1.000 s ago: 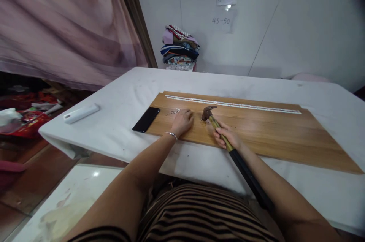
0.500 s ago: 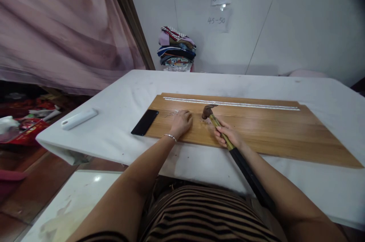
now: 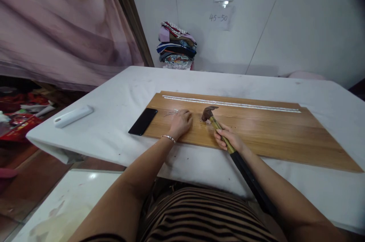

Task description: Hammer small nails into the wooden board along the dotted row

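A wooden board (image 3: 270,132) lies on the white-covered table. My left hand (image 3: 181,122), with a bracelet at the wrist, rests palm down near its left end, fingers loosely bent and nothing visible in them. Several thin nails (image 3: 172,112) lie on the board just beyond that hand, partly hidden by it. My right hand (image 3: 228,137) is wrapped round the yellow shaft of a claw hammer (image 3: 218,125). Its rusty head is over the middle of the board, claw pointing away to the right, and its black grip runs back along my forearm. Small dark specks are on the wood near the head.
A black phone (image 3: 143,122) overlaps the board's left edge. Two white strips (image 3: 234,104) run along the far side. Further left on the table (image 3: 108,94) lies a white, handle-shaped object (image 3: 73,116). Folded clothes (image 3: 177,46) are stacked by the wall under paper notes.
The view has shifted slightly. Both hands and the hammer keep nearly the same place over the board.
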{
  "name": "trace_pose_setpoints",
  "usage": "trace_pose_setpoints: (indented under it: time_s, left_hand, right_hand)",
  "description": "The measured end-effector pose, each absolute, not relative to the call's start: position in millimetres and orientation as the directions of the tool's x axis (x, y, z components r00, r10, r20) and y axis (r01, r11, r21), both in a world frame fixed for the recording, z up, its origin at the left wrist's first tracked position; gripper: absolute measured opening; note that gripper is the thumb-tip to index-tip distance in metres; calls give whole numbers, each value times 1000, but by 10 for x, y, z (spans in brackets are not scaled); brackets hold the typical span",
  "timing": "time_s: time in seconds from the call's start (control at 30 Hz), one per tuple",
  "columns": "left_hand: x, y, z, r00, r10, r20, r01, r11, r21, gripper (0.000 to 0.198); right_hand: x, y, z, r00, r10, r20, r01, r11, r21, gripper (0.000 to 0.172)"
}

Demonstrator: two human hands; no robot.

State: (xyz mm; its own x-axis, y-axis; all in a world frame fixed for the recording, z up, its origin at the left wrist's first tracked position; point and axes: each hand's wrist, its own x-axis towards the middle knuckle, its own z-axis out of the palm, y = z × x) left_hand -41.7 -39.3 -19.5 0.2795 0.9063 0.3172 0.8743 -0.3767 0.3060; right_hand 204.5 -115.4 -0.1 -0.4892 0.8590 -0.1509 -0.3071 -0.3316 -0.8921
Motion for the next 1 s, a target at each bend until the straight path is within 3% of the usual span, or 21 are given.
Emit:
trace_pose_setpoints:
  time_s: [1.0]
  left_hand:
    - [-422, -385, -194, 286, 907, 310, 876, -379, 300, 23]
  right_hand:
    - [2049, -1139, -23, -501, 854, -143, -302, -327, -895, 68]
